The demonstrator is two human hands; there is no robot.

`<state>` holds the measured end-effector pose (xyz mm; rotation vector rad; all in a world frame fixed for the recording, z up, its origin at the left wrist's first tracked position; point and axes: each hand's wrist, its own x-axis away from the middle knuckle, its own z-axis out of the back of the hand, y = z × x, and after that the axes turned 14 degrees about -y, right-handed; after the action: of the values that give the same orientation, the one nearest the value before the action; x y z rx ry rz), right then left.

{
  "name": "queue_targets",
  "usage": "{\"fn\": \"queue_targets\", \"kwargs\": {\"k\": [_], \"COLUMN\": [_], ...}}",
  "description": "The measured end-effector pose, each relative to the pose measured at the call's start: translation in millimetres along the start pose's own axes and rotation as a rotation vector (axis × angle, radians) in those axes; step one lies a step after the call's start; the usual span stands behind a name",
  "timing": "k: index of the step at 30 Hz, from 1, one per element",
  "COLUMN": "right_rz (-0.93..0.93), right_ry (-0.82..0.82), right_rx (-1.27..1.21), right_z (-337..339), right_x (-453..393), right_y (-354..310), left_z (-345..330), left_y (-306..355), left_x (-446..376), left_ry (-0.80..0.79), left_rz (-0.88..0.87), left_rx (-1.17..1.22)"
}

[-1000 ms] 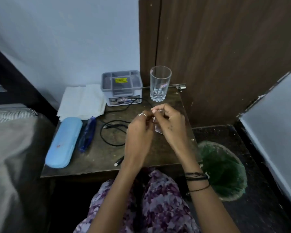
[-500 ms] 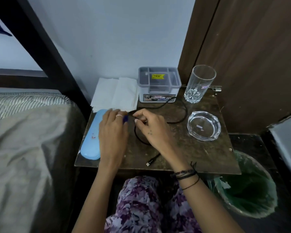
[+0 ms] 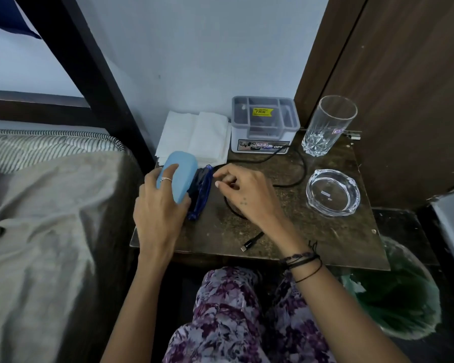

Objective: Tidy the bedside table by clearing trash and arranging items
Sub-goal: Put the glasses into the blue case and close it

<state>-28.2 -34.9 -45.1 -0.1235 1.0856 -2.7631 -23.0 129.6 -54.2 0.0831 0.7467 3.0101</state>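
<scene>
Grey bed sheet (image 3: 50,231), dark bed frame post (image 3: 89,74), wooden door (image 3: 404,74)

Case (image 3: 180,175) left of pouch (image 3: 201,188); ashtray (image 3: 332,192) before glass (image 3: 328,125).

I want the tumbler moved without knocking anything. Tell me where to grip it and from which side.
Grip the tall glass tumbler around its smooth middle, above the cut-pattern base, coming from the front right. It stands upright and empty, the organizer box is close on its left, and the wooden panel rises behind it. A wrap-around grasp would likely be steadiest.
</scene>
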Motion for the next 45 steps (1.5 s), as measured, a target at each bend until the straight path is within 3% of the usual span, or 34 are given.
{"fn": "queue_targets", "kwargs": {"k": [6,12,19,24,33,45], "right_rz": [0.087,-0.047,-0.196,-0.205,-0.221,-0.194], "right_ry": [0.009,-0.155,-0.288,-0.243,-0.142,-0.207], "right_rx": [-0.022,0.060,0.222,0.279,0.286,0.327], "right_z": [46.4,98.1,95.6,84.0,73.4,80.2], "right_x": [20.6,74.9,128.0,138.1,133.4,117.3], "right_y": [16.2,51.1,88.5,98.0,99.9,93.0], "left_z": [22.7,-0.2,-56.3,-69.8,-73.4,-66.9], "left_y": [33.0,93.0,107.0,106.6,53.6,47.1], "left_x": [6.1,21.4,43.9,48.8,43.0,27.4], "left_ry": [-0.206,-0.485,-0.694,-0.644,-0.551,-0.547], "left_rz": [-0.376,-0.485,-0.616,-0.645,-0.387,-0.357], "left_rx": [0.011,0.007,-0.014,-0.095,0.306,0.439]}}
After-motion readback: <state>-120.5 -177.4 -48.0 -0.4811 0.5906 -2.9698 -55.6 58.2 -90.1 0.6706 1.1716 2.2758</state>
